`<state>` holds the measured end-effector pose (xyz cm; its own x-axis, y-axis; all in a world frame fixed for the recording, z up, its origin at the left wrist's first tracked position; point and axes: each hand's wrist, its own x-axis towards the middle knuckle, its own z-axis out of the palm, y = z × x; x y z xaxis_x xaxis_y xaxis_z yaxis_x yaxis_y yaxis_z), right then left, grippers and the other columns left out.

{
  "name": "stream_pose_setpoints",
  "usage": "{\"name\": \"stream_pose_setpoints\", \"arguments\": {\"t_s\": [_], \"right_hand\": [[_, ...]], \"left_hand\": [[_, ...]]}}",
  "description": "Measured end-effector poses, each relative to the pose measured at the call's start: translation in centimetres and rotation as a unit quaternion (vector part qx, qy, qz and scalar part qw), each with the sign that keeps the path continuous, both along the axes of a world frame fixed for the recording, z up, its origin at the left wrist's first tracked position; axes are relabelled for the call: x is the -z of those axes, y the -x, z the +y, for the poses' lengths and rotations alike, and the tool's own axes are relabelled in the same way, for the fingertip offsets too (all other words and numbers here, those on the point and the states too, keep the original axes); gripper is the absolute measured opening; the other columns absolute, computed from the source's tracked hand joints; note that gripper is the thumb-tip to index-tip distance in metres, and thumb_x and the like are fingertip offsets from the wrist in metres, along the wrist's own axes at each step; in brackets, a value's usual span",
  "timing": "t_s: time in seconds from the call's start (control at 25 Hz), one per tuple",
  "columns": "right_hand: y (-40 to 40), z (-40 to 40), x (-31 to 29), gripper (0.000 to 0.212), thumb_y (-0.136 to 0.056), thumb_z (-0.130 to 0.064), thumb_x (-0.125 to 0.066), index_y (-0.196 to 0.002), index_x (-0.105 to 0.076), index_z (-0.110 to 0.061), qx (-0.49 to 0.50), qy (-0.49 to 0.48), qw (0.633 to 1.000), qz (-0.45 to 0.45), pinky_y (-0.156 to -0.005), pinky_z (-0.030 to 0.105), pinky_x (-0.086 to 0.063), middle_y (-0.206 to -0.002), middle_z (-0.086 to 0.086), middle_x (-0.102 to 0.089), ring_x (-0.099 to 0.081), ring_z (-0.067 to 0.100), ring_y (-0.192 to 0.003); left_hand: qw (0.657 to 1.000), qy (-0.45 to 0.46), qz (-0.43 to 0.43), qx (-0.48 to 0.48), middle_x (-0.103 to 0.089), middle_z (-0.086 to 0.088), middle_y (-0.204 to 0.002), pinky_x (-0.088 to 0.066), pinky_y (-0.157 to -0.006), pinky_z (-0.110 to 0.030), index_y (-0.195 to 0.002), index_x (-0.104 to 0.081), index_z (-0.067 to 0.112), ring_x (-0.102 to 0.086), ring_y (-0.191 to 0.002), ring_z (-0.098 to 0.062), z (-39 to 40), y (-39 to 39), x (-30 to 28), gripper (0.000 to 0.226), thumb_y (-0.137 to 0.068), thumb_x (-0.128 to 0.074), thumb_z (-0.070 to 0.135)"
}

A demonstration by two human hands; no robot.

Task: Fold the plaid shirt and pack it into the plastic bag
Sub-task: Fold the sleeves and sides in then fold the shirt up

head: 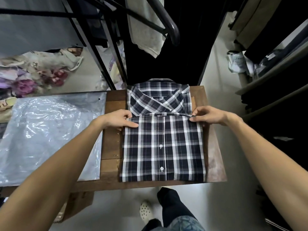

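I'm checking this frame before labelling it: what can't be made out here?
- Head view: the sleeves and back of the plaid shirt are folded underneath, hidden by its front.
- Plastic bag: its near-left part is covered by the left arm; which end is open is unclear.
- Left hand and right hand: fingertips partly tucked under the fabric edge.
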<state>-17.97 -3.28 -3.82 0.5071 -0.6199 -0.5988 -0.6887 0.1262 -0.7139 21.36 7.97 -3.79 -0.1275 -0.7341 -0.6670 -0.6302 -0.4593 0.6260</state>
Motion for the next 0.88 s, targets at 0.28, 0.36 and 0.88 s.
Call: {"name": "stream_pose_setpoints", "arguments": {"t_s": [0.28, 0.36, 0.88], "right_hand": [[0.2, -1.2, -0.2, 0.031, -0.085, -0.025, -0.083, -0.095, -0.059, -0.011, -0.048, -0.086, 0.995, 0.019, -0.068, 0.038, -0.054, -0.081, 0.012, -0.069, -0.069, 0.027, -0.075], [-0.2, -1.1, -0.5, 0.029, -0.087, -0.029, -0.082, -0.092, -0.059, -0.012, -0.056, -0.067, 0.996, 0.032, -0.065, 0.035, -0.051, -0.077, 0.001, -0.072, -0.07, 0.024, -0.072], [0.3, 0.1, 0.3, 0.023, -0.087, -0.009, -0.081, -0.096, -0.059, -0.008, -0.042, 0.004, 0.999, 0.019, -0.068, 0.026, -0.06, -0.085, 0.008, -0.067, -0.068, 0.009, -0.068]], "left_hand": [[0.997, 0.034, 0.047, 0.043, -0.046, 0.002, -0.064, -0.051, -0.06, -0.021, -0.075, -0.048, 0.01, -0.049, -0.058, -0.008, -1.3, -1.1, -0.1, 0.038, -0.084, -0.082, 0.025], [0.997, 0.015, 0.036, 0.064, -0.053, 0.007, -0.062, -0.05, -0.062, -0.025, -0.073, -0.051, 0.011, -0.054, -0.059, -0.011, -1.6, -1.1, -0.4, 0.039, -0.084, -0.082, 0.031], [0.968, 0.033, -0.132, 0.211, -0.06, 0.007, -0.073, -0.043, -0.074, -0.038, -0.069, -0.053, 0.022, -0.054, -0.074, -0.017, -2.6, -1.3, -1.3, 0.042, -0.076, -0.084, 0.049]]}}
